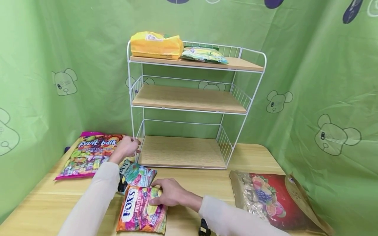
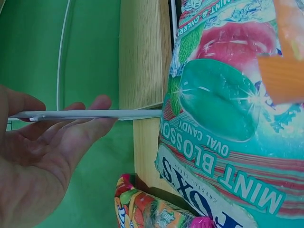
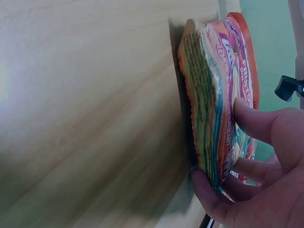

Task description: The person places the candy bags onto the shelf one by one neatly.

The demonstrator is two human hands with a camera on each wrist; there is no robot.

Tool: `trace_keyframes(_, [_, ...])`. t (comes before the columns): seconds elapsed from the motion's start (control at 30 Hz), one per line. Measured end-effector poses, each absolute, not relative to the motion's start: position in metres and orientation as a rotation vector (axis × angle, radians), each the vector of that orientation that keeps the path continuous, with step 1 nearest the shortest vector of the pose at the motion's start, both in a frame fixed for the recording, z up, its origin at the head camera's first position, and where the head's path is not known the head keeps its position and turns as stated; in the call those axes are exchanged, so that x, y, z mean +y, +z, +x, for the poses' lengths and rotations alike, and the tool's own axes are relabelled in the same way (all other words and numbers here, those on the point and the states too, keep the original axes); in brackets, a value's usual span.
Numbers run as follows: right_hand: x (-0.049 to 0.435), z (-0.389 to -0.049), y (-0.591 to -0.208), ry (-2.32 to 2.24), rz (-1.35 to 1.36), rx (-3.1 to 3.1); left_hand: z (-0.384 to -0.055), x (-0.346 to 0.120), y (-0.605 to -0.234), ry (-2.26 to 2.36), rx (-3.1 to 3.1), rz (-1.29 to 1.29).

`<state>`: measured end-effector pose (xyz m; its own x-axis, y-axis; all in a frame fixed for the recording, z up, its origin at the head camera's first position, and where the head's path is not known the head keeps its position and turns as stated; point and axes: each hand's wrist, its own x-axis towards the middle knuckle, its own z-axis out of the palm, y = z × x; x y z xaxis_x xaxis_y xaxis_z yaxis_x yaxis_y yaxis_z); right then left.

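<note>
My left hand (image 1: 127,147) is at the front left post of a white wire rack (image 1: 189,109). In the left wrist view, the hand's (image 2: 52,137) thumb and fingers lie around that post (image 2: 133,113). Below it lies a teal Fox's mint candy bag (image 1: 137,174), printed "Mint Blossom" (image 2: 213,99). Nearer the front, my right hand (image 1: 172,193) pinches the right side of an orange Fox's Fruits candy bag (image 1: 141,209). The right wrist view shows the thumb (image 3: 256,118) on the bag's printed face and fingers curled under its edge.
A pink-edged fruit chew bag (image 1: 88,155) lies at the left, and a large red and gold bag (image 1: 274,200) at the right. On the rack's top shelf sit a yellow pack (image 1: 156,46) and a green-white bag (image 1: 203,54). Green curtains (image 1: 325,82) surround the table.
</note>
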<state>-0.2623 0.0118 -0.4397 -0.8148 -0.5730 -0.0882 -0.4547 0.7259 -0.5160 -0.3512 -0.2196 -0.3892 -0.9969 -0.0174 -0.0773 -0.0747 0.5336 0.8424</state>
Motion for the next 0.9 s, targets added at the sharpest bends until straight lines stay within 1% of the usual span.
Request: trace_keyframes(0.9, [0.02,-0.261,-0.426,-0.719,-0.705,2.638,-0.354,-0.22,-0.391,1.507,2.684,-0.115])
